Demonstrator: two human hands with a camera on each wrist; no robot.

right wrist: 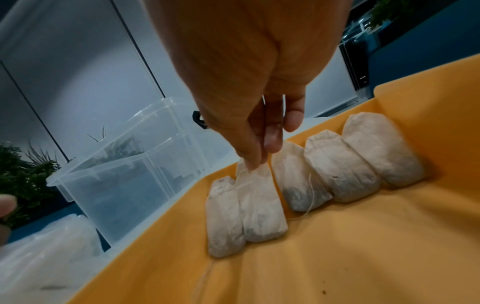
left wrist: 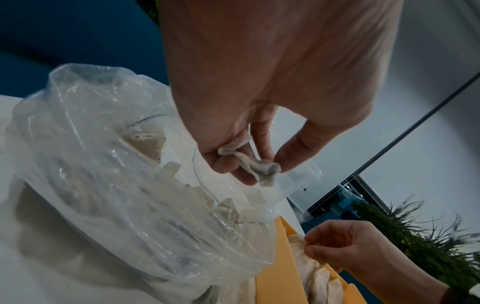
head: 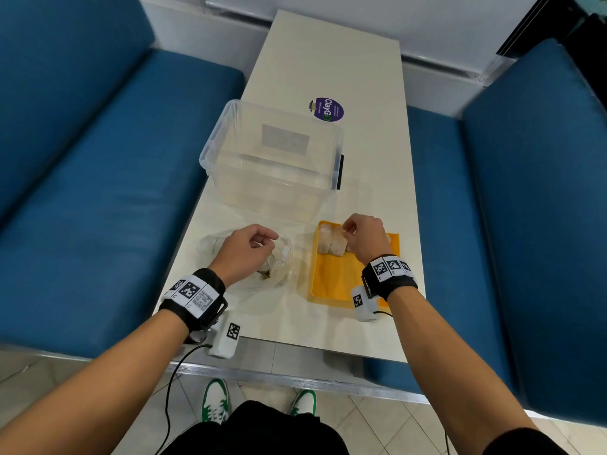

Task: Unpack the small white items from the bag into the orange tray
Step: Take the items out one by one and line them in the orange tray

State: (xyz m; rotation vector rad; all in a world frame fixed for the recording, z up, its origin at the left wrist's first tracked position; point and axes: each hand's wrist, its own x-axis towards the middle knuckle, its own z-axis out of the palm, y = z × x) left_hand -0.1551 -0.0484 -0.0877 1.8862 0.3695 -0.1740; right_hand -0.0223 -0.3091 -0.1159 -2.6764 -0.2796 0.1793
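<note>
A clear plastic bag (head: 262, 267) (left wrist: 116, 174) with small white sachets inside lies left of the orange tray (head: 331, 284) (right wrist: 337, 257). My left hand (head: 262, 241) (left wrist: 257, 164) hovers at the bag's mouth, thumb and fingers pinching a crumpled whitish fold that looks like the bag's bunched rim. Several white sachets (head: 331, 244) lie side by side along the tray's far end. My right hand (head: 348, 233) (right wrist: 259, 158) pinches the top edge of one sachet (right wrist: 259, 205), second from the left in that row, which rests on the tray floor.
A clear plastic box (head: 272, 159) (right wrist: 124, 164) stands just behind the bag and tray. Beyond it a round purple sticker (head: 326, 109) lies on the narrow white table (head: 328, 60). Blue benches (head: 98, 159) flank the table on both sides.
</note>
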